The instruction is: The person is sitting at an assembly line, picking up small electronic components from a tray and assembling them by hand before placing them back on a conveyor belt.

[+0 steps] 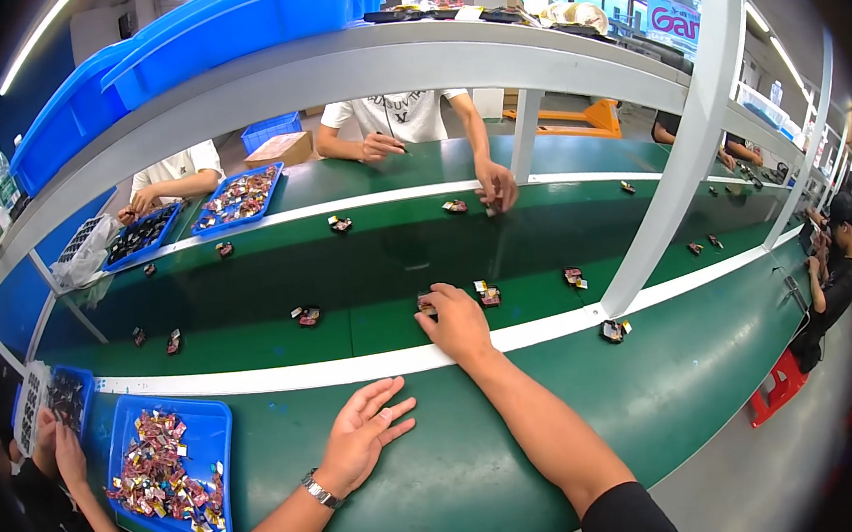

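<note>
My right hand (458, 325) reaches over the white rail onto the green belt. Its fingers are closed around a small electronic part (426, 307), reddish and black, which they partly cover. Just to the right of it lies a similar part with a white and yellow tab (487, 293). My left hand (362, 439), with a metal watch on the wrist, hovers over the green table (441, 450) on my side of the rail. Its fingers are spread and it holds nothing. One more such part (614, 331) rests on the table to the right.
A blue tray (226, 422) of loose parts stands at the left, beside a co-worker's hands (65, 449). Across the belt, another person's hand (497, 185) reaches in. A slanted white post (671, 137) and an overhead shelf (330, 68) frame the belt.
</note>
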